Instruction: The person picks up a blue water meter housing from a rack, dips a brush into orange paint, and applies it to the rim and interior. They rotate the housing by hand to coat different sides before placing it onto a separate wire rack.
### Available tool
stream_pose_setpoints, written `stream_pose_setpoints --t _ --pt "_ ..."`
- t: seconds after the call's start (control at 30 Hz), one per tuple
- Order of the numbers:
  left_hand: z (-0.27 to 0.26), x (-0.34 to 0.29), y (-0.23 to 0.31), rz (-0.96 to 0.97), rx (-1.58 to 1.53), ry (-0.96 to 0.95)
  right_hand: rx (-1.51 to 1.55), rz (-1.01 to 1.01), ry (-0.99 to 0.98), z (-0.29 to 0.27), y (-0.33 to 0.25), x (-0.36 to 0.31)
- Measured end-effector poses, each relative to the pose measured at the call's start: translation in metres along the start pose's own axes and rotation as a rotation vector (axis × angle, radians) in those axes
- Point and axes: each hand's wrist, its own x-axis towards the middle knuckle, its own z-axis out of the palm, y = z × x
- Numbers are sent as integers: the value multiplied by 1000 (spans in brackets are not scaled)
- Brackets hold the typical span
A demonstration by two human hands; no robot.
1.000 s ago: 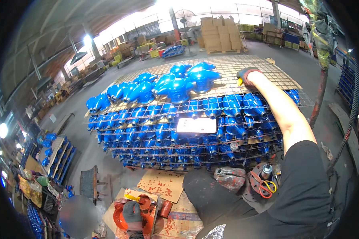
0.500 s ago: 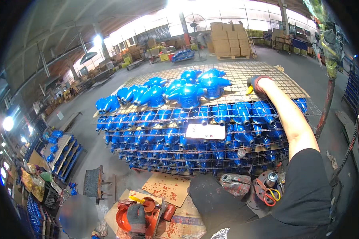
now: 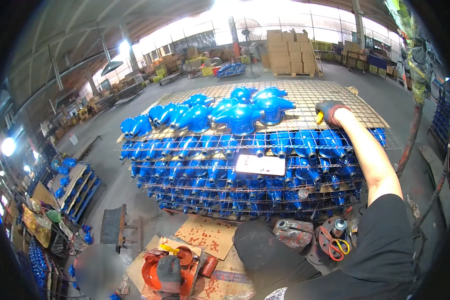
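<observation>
My right hand (image 3: pixel 331 113), in a dark glove with a red cuff, reaches over the wire mesh top of a stacked rack (image 3: pixel 330 95). Its fingers close around a small yellow object (image 3: pixel 319 118), perhaps a handle; the rest of it is hidden. Several glossy blue metal castings (image 3: pixel 238 119) with short side spouts sit on the mesh to the left of this hand. Low at the left, my gloved left hand (image 3: pixel 169 274) is curled at a red-coated container (image 3: pixel 150 272). What its fingers grip is hidden. Beside it, a yellow-handled tool (image 3: pixel 170 248) leans at a red-stained cup (image 3: pixel 185 256).
More blue castings (image 3: pixel 305 142) fill the rack's lower layers, where a pale card (image 3: pixel 260 165) hangs. Orange-handled scissors (image 3: pixel 333 245) and a can (image 3: pixel 339 228) lie beside my knee. Red-spattered cardboard (image 3: pixel 205 234) covers the floor. A wrapped pole (image 3: pixel 410 130) rises at the right.
My right hand has come slightly nearer over the mesh, with the yellow object still in it. My left hand stays at the red container. The whole view has shifted a little.
</observation>
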Motion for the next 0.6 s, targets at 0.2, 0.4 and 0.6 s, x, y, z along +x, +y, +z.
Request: stream_pose_setpoints --t 0.2,0.4,0.6 --pt "2 0 -1 -47 -46 11 2 19 237 14 0 5" --pt "4 1 0 -45 -51 49 452 -117 619 12 -13 32" --pt "4 -5 0 -105 -47 26 749 -249 498 -6 -74 46"
